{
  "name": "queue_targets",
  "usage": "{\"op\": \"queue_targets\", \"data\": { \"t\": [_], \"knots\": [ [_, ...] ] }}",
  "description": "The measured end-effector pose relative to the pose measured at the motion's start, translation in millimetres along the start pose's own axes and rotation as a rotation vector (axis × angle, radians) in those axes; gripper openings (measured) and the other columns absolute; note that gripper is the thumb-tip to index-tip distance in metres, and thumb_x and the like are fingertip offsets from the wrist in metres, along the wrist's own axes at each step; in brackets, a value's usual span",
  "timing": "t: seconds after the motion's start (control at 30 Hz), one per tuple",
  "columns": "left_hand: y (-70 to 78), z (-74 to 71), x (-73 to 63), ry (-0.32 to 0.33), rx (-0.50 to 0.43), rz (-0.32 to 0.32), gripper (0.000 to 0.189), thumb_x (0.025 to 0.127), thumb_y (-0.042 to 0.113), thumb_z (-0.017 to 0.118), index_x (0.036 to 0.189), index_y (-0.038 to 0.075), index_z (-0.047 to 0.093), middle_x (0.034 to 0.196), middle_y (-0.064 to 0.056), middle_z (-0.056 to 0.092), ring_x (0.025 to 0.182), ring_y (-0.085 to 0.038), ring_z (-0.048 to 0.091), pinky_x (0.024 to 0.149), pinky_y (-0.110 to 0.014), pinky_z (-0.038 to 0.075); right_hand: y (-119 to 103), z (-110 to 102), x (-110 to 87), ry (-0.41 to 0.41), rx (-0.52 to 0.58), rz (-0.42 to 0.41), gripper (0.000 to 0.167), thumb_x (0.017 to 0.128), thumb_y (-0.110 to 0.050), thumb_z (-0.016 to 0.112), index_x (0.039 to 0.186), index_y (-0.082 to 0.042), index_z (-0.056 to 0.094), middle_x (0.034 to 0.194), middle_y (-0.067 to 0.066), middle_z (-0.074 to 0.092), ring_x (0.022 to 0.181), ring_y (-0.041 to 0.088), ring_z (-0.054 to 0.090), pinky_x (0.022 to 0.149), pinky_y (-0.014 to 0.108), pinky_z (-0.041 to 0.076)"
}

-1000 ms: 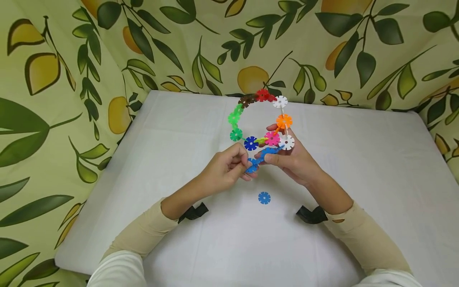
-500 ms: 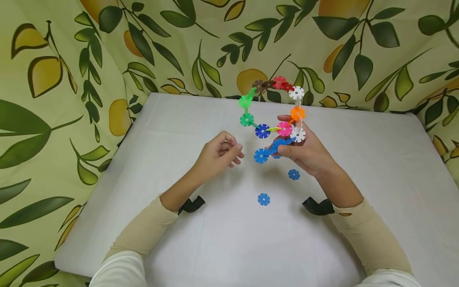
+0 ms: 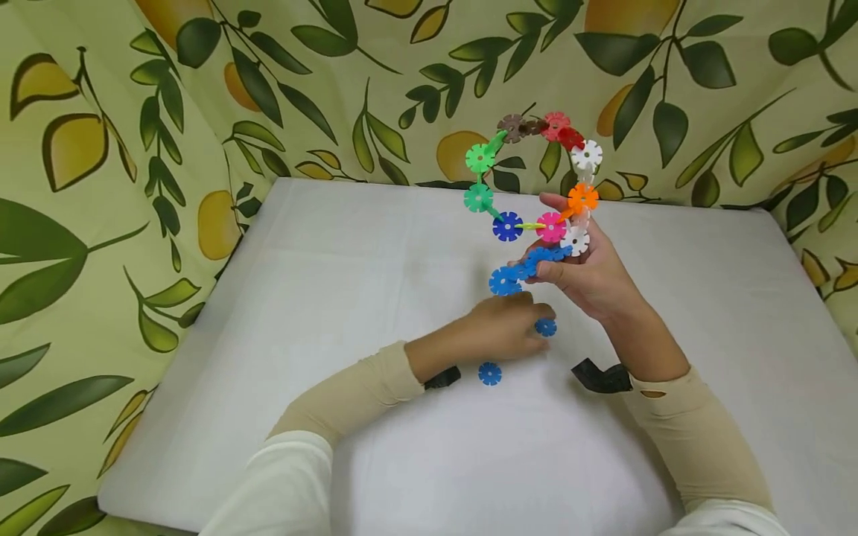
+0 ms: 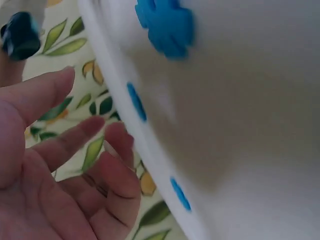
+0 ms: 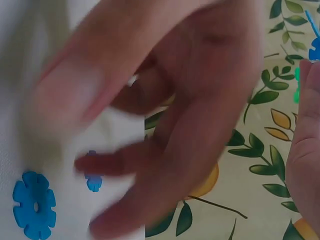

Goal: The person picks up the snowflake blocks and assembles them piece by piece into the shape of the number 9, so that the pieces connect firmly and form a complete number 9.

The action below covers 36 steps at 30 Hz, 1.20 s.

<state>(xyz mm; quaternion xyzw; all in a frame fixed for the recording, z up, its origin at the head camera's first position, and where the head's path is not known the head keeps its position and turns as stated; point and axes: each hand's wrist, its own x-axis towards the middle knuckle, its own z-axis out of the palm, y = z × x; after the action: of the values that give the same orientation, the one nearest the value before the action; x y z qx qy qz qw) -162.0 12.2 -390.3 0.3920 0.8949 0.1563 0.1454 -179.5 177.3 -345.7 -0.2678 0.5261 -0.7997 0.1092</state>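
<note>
In the head view my right hand (image 3: 593, 275) holds up a chain of slotted plastic flower discs, pinching its blue discs (image 3: 539, 260) between thumb and fingers. Above them the chain bends into a ring of green, brown, red, white, orange, pink and dark blue discs (image 3: 507, 226). Below the blue end, my left hand (image 3: 506, 327) reaches across, its fingertips by a loose blue disc (image 3: 546, 327). In the left wrist view that hand's fingers (image 4: 120, 185) are loosely bent, thumb apart, nothing between them. The left hand appears large and blurred in the right wrist view.
Another loose blue disc (image 3: 490, 374) lies on the white-covered table (image 3: 322, 275), nearer the front. A leaf-and-fruit patterned cloth (image 3: 402, 67) hangs behind and to the left. Black straps (image 3: 603, 377) are at the wrists.
My left hand let go of the chain's blue end, drew back left, then swung right to the loose blue disc. The right hand moved the chain up and to the right.
</note>
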Motion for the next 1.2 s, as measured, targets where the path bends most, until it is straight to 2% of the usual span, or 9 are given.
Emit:
{"op": "queue_targets", "data": {
  "t": [0.13, 0.27, 0.4, 0.6, 0.7, 0.83, 1.03, 1.1, 1.2],
  "knots": [
    [16.7, 12.2, 24.3, -0.047, 0.12, -0.055, 0.048, 0.09, 0.043, 0.074, 0.133, 0.023, 0.064, 0.108, 0.0, 0.058, 0.079, -0.007, 0.055, 0.056, -0.017, 0.046, 0, 2, -0.7, -0.011, -0.008, -0.016, 0.08, 0.089, 0.012, 0.066, 0.156, -0.007, 0.026, 0.101, 0.017, 0.068, 0.092, 0.029, 0.07, 0.081, 0.038, 0.058],
    [21.3, 13.6, 32.2, -0.029, 0.156, -0.048, 0.015, 0.094, 0.027, 0.071, 0.107, 0.019, 0.069, 0.095, 0.001, 0.058, 0.071, -0.008, 0.053, 0.052, -0.016, 0.043, -2, 4, -2.2, -0.012, -0.005, -0.035, 0.081, 0.088, 0.013, 0.067, 0.155, -0.007, 0.027, 0.1, 0.019, 0.068, 0.092, 0.03, 0.07, 0.082, 0.038, 0.058],
    [14.8, 7.1, 30.5, -0.057, 0.096, -0.041, 0.009, 0.094, 0.019, 0.072, 0.089, 0.015, 0.064, 0.08, 0.003, 0.057, 0.075, -0.008, 0.051, 0.056, -0.017, 0.043, -2, 5, -1.8, -0.004, -0.017, -0.034, 0.081, 0.088, 0.015, 0.067, 0.155, -0.006, 0.026, 0.101, 0.019, 0.067, 0.092, 0.029, 0.069, 0.082, 0.037, 0.058],
    [2.5, 2.3, 25.6, -0.175, -0.056, -0.174, 0.032, 0.082, 0.027, 0.085, 0.094, 0.011, 0.06, 0.081, 0.002, 0.06, 0.075, -0.01, 0.056, 0.061, -0.018, 0.047, 0, 6, -2.0, -0.003, -0.029, -0.04, 0.08, 0.088, 0.01, 0.069, 0.155, -0.006, 0.027, 0.1, 0.017, 0.067, 0.092, 0.026, 0.069, 0.082, 0.036, 0.058],
    [-4.8, -0.9, 14.8, -0.18, -0.131, -0.182, 0.029, 0.083, 0.029, 0.085, 0.091, 0.011, 0.064, 0.081, 0.003, 0.061, 0.073, -0.01, 0.058, 0.061, -0.02, 0.047, -2, 6, -2.5, -0.003, -0.018, -0.049, 0.08, 0.088, 0.011, 0.069, 0.155, -0.006, 0.028, 0.1, 0.017, 0.068, 0.092, 0.026, 0.069, 0.084, 0.036, 0.058],
    [-17.5, -14.5, -8.0, -0.079, -0.283, -0.099, 0.017, 0.087, 0.024, 0.081, 0.09, 0.012, 0.07, 0.081, 0.006, 0.064, 0.075, -0.009, 0.059, 0.067, -0.019, 0.048, -5, 5, -2.4, 0.009, -0.027, -0.055, 0.08, 0.087, 0.01, 0.07, 0.154, -0.006, 0.03, 0.099, 0.016, 0.068, 0.091, 0.026, 0.069, 0.084, 0.035, 0.057],
    [-37.7, -55.3, -53.0, 0.107, -0.67, -0.042, 0.007, 0.091, 0.008, 0.075, 0.093, 0.003, 0.071, 0.076, -0.003, 0.069, 0.07, -0.022, 0.065, 0.068, -0.027, 0.055, -8, 5, -2.0, 0.064, -0.072, -0.052, 0.076, 0.086, 0.01, 0.071, 0.152, -0.008, 0.036, 0.102, 0.016, 0.067, 0.093, 0.025, 0.069, 0.084, 0.035, 0.058],
    [-41.5, -67.1, -68.1, 0.185, -0.711, -0.028, 0.008, 0.091, 0.01, 0.075, 0.09, 0.003, 0.071, 0.075, -0.003, 0.069, 0.069, -0.023, 0.065, 0.066, -0.028, 0.056, -8, 6, -2.0, 0.072, -0.062, -0.056, 0.076, 0.086, 0.011, 0.07, 0.152, -0.006, 0.035, 0.102, 0.017, 0.066, 0.093, 0.026, 0.069, 0.083, 0.036, 0.058],
    [-42.2, -78.9, -85.4, 0.367, -0.696, 0.006, 0.008, 0.087, 0.008, 0.08, 0.085, 0.006, 0.072, 0.079, 0.0, 0.07, 0.071, -0.019, 0.067, 0.067, -0.03, 0.057, -8, 6, -2.2, 0.091, -0.031, -0.056, 0.074, 0.088, 0.015, 0.066, 0.152, -0.005, 0.034, 0.105, 0.017, 0.063, 0.091, 0.028, 0.069, 0.081, 0.037, 0.058]
  ]
}}
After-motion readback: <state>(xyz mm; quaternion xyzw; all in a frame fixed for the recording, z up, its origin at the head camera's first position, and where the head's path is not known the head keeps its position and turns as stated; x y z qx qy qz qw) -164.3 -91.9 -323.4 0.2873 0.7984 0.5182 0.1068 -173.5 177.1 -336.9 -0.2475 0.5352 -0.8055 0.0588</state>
